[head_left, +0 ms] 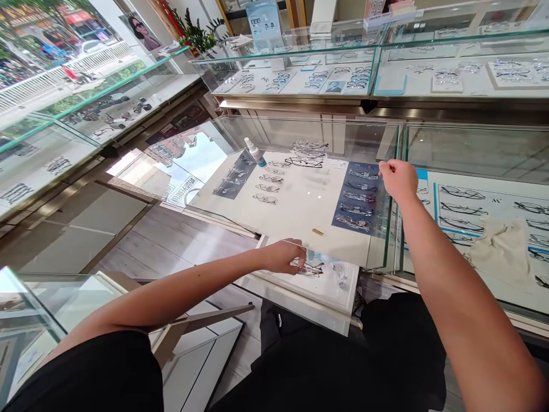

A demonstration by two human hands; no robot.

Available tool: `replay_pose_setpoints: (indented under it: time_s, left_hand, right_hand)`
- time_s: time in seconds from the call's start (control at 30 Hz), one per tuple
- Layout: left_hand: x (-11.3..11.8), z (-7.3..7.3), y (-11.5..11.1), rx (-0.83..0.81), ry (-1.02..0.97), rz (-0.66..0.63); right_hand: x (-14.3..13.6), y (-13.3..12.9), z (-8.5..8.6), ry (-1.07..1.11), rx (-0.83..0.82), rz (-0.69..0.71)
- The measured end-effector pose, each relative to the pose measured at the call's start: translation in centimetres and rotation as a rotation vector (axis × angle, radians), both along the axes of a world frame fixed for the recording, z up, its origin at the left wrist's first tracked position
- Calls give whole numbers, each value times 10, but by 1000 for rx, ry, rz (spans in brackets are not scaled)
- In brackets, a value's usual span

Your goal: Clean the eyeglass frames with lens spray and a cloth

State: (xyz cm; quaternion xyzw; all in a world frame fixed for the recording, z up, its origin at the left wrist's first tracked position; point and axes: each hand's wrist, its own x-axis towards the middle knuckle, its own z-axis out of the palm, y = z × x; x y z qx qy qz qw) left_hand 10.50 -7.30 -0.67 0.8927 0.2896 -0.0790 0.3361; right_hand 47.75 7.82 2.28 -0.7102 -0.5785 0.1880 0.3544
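My left hand is low over a white tray-like drawer, its curled fingers closed at the end of a pair of eyeglasses. A small clear item lies to the right of these. My right hand is raised beside the upright glass divider, thumb and fingers pinched together. What it pinches, if anything, I cannot make out. Below and left of it, a dark blue mat carries a column of eyeglasses. A small gold bar lies on the white display surface.
A spray bottle stands near a grey mat with eyeglasses. More frames lie at the back. At right are a beige cloth and more eyeglasses. Glass cases line the back and left.
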Motion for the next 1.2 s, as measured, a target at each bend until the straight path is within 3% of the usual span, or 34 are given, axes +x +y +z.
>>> replay_pose_setpoints:
  time_s: [0.17, 0.3, 0.4, 0.5, 0.8, 1.03, 1.2]
  left_hand:
    - [-18, -44, 52, 318, 109, 36]
    - [-34, -59, 96, 488, 165, 161]
    - [-42, -67, 121, 537, 212, 275]
    - [-45, -77, 139, 550, 246, 301]
    - [-50, -96, 161, 567, 256, 287]
    - [-58, -99, 162, 565, 218, 267]
    - [-63, -100, 175, 618, 176, 351]
  right_hand:
    - [-1, -1, 0, -3, -10, 15]
    - [-3, -2, 0, -27, -13, 24]
    - [-4, -1, 0, -39, -9, 22]
    - [-4, 0, -1, -57, -7, 19]
    - [-4, 1, -3, -89, -20, 24]
    - [-5, -1, -2, -84, -24, 23]
    - [-4, -2, -1, -72, -32, 33]
